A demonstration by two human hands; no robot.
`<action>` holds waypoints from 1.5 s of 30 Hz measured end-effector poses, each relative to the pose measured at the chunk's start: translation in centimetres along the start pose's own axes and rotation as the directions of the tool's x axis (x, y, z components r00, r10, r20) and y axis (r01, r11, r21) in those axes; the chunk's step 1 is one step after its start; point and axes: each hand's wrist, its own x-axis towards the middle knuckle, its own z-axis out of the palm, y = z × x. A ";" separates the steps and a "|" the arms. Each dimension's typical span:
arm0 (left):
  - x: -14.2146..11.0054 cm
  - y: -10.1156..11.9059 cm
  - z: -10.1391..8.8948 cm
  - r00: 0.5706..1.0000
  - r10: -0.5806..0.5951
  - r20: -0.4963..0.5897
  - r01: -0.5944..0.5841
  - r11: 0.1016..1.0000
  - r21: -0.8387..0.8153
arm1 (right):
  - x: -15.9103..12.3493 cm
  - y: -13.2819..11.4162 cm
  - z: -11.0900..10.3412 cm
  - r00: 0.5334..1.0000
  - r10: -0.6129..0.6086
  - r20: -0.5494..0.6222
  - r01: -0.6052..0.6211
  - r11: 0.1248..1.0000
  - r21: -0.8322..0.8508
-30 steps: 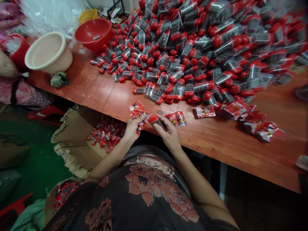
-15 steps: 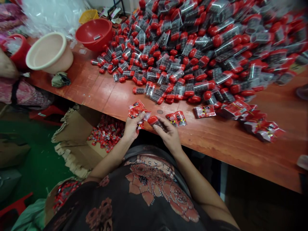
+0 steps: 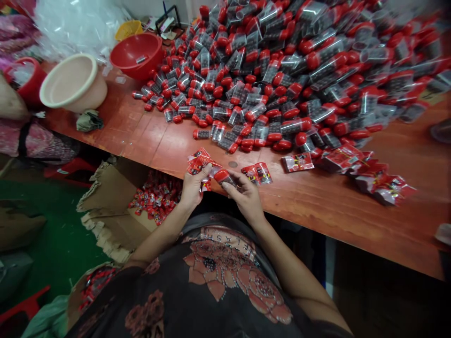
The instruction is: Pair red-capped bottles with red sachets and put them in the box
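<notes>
My left hand (image 3: 193,188) is closed on a red printed plastic bag (image 3: 200,161) at the table's front edge. Pinched in my right hand (image 3: 247,193) is a clear tube with red ends and dark contents (image 3: 223,176), its red end pointing toward the bag. That end is at or beside the bag's edge; whether it is inside, I cannot tell. Just beyond my right hand lie small red packets (image 3: 259,173) on the table. A large heap of similar red-ended tubes (image 3: 253,110) spreads behind both hands.
Stacks of red bags (image 3: 352,164) lie to the right on the wooden table (image 3: 148,145). A red bowl (image 3: 137,54), a cream basin (image 3: 73,84) and a crumpled cloth (image 3: 89,120) stand at left. Below the edge, a cardboard box (image 3: 105,206) holds red packets. Another person's arm (image 3: 10,101) shows far left.
The red-ended tube and my right hand have shifted slightly left, closer to the bag. My left hand keeps its hold. The whole view has tilted a little.
</notes>
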 end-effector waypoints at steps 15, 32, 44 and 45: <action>-0.3 0.3 0.7 0.995 0.069 -0.071 -0.068 0.998 0.018 | -0.1 0.0 0.4 0.999 -0.040 -0.031 0.039 0.999 -0.016; -0.7 -0.2 1.2 0.997 0.051 -0.059 -0.049 0.999 0.020 | -0.3 1.0 0.3 0.995 -0.099 -0.024 0.098 0.995 -0.019; -1.8 0.3 1.5 0.998 0.018 0.059 -0.020 0.999 0.038 | -0.1 -0.5 -0.8 0.980 -0.193 -0.045 0.188 0.978 -0.087; -1.9 0.4 1.6 0.998 0.028 0.065 -0.030 0.999 0.033 | -0.1 -0.8 -1.0 0.978 -0.205 -0.041 0.201 0.975 -0.098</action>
